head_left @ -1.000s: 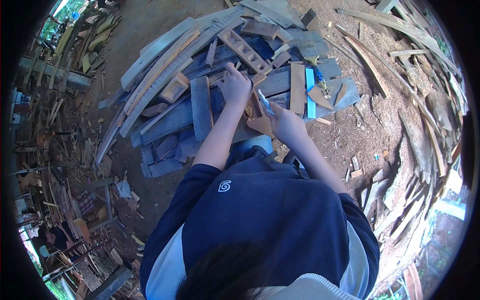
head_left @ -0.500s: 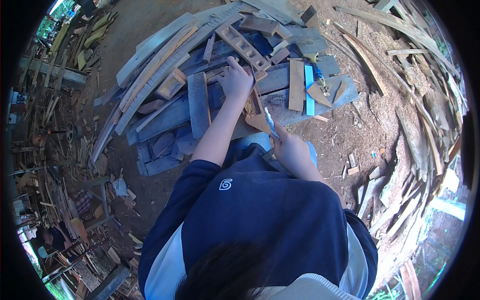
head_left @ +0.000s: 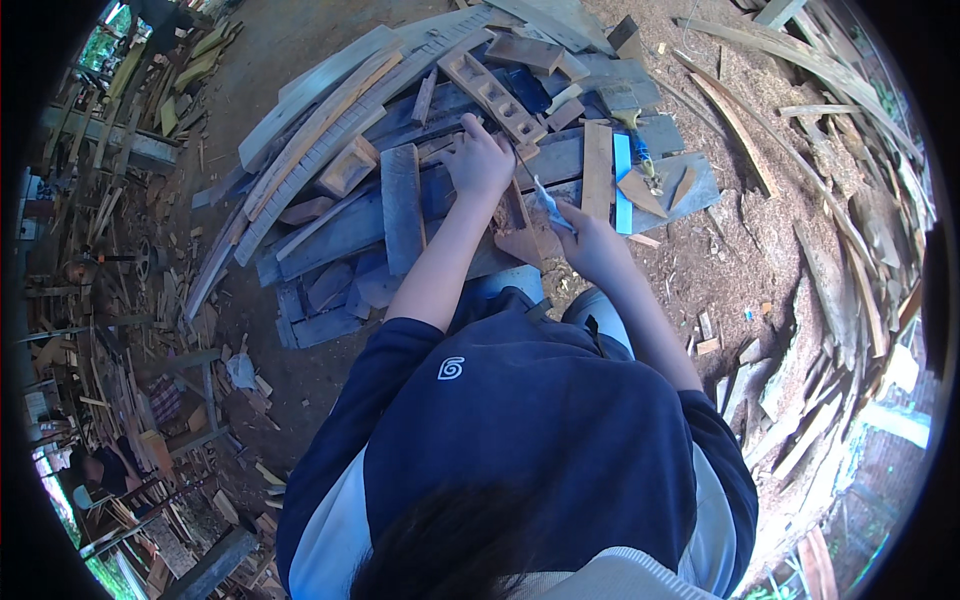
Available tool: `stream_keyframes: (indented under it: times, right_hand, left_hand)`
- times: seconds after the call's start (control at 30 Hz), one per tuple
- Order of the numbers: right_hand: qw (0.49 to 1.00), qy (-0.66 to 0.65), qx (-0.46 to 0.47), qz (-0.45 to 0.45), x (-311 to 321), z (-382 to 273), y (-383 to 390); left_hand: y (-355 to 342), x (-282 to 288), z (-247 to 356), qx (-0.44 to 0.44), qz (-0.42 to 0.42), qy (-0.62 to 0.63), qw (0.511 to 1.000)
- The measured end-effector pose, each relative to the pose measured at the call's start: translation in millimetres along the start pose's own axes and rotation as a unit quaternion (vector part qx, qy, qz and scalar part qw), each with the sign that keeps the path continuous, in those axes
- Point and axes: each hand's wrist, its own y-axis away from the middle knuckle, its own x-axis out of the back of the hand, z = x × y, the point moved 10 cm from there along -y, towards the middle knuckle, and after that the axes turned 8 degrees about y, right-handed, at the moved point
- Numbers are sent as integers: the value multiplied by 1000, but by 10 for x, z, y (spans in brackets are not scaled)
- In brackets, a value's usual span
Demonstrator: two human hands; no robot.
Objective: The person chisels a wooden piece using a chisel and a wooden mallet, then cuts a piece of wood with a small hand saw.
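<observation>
My left hand (head_left: 481, 162) lies over a narrow hollowed piece of wood (head_left: 516, 240), gripping its upper part with one finger raised. Most of its other fingers are hidden. My right hand (head_left: 598, 243) is closed around a thin tool with a white wrapped grip (head_left: 548, 206). The tool's slim dark shaft slants up toward the wood beside my left hand; its tip cannot be made out. Just beyond my left hand lies a long wooden block with square hollows (head_left: 488, 93).
Grey planks (head_left: 330, 243) form a low work surface, with a flat board (head_left: 597, 172), a blue strip (head_left: 622, 185) and a paintbrush (head_left: 634, 135) on the right. A small hollowed block (head_left: 350, 165) sits at left. Scrap timber (head_left: 820, 65) and shavings cover the ground around.
My right hand has moved up and slightly right with the thin tool, which now sits farther up along the wood. My left hand stays nearly in place.
</observation>
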Motion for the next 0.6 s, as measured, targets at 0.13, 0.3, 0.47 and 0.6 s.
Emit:
stream_keyframes:
  times: [0.13,0.3,0.47,0.6]
  right_hand:
    - [996,7,-71,-51,-121,-87,449]
    - [997,-11,-74,-34,-234,-141,708]
    - [997,-23,-73,-29,-33,-15,231]
    - [999,-33,13,-7,-38,111,-215]
  left_hand:
    - [3,16,-26,-3,15,16,1000]
    - [7,24,34,-19,14,32,999]
    - [10,26,-29,-17,16,25,999]
    - [23,43,60,-42,46,6,998]
